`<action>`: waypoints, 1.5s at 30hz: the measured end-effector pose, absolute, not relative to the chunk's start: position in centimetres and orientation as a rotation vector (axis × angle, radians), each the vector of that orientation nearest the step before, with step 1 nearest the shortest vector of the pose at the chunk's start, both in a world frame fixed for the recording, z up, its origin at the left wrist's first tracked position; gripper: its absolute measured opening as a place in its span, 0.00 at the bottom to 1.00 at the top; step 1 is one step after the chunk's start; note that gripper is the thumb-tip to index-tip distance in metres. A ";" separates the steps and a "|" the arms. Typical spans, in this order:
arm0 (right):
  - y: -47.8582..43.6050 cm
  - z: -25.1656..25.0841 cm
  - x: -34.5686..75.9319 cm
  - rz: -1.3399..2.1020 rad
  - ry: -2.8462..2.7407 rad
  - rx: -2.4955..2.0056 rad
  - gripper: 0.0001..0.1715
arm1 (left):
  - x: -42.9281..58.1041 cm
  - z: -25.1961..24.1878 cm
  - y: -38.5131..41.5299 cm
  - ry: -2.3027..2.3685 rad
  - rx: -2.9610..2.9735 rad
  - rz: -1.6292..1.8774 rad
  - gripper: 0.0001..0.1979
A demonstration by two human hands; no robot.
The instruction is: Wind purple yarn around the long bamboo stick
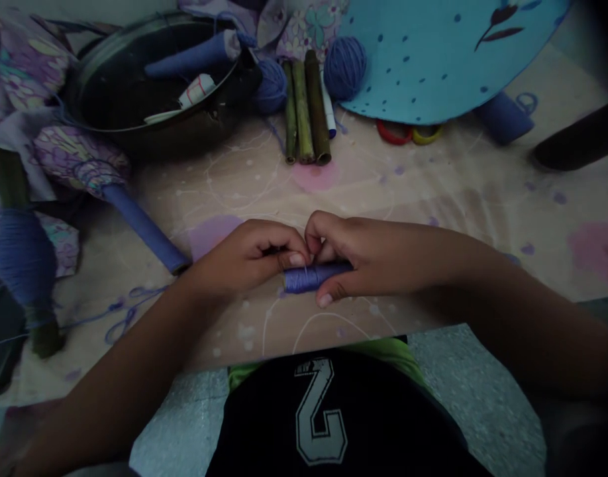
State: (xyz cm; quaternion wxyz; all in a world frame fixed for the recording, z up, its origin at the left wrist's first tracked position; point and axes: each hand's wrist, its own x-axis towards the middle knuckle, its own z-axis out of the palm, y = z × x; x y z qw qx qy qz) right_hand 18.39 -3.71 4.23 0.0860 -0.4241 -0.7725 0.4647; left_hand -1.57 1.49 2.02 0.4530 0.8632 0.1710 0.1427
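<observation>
A short tube wound with blue-violet thread [314,277] lies on the sheet-covered table, just in front of me. My left hand [247,258] grips its left end, with the fingers curled and the fingertips pinching at the thread. My right hand [368,262] closes over its right end, with the thumb below and the fingers above. The tube's right end is hidden under that hand. A thin pale strand seems to run between my fingertips, but it is too fine to follow.
A thread-wrapped stick [145,228] lies left of my hands. Beyond stand green bamboo lengths [301,109], blue yarn balls [344,67], and a dark metal pan [155,79]. A blue paper disc [448,46] lies at the back right, and a yarn-wound spindle [24,258] at the left.
</observation>
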 end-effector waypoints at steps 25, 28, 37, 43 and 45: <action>-3.1 4.0 20.2 1.410 -1.908 -1.149 0.21 | -1.1 1.1 -2.5 0.415 3.087 0.831 0.04; -2.9 3.6 19.9 1.405 -1.980 -1.213 0.21 | -1.4 1.7 -2.5 0.365 3.225 0.754 0.03; -2.2 3.2 19.5 1.246 -2.202 -1.362 0.17 | -1.8 2.9 -2.4 0.319 3.313 0.758 0.03; -2.0 2.3 19.3 1.102 -2.346 -1.337 0.13 | -2.1 2.2 -1.7 0.452 3.224 0.721 0.04; -2.1 2.1 19.2 1.087 -2.362 -1.319 0.15 | -2.0 1.8 -1.5 0.492 3.170 0.686 0.05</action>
